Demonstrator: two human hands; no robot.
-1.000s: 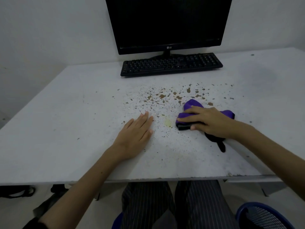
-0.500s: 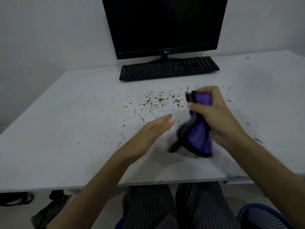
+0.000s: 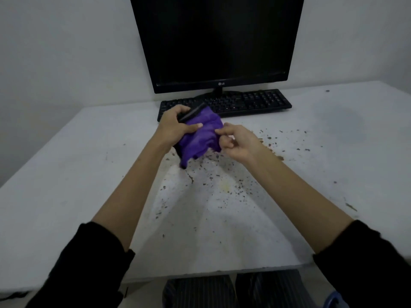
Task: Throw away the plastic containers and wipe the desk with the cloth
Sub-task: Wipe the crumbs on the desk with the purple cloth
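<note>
Your left hand (image 3: 175,126) grips the cloth (image 3: 200,134) at its top corner, fingers curled round it. Your right hand (image 3: 236,142) pinches its right edge between thumb and fingers. The cloth hangs bunched between both hands, clear of the desk (image 3: 66,174), long axis sloping down toward you. The crumbs (image 3: 224,174) lie directly below and to the right, nearer your right hand.

Table (image 3: 66,185): left half bare, open to passage; right far area likewise bare apart from a faint stain. Centre: scattered brown crumbs (image 3: 222,174), flat, no hindrance. Far edge: keyboard (image 3: 244,102) and monitor (image 3: 218,41) behind it, against the wall, blocking reach beyond. Both forearms cross the middle above the table.
</note>
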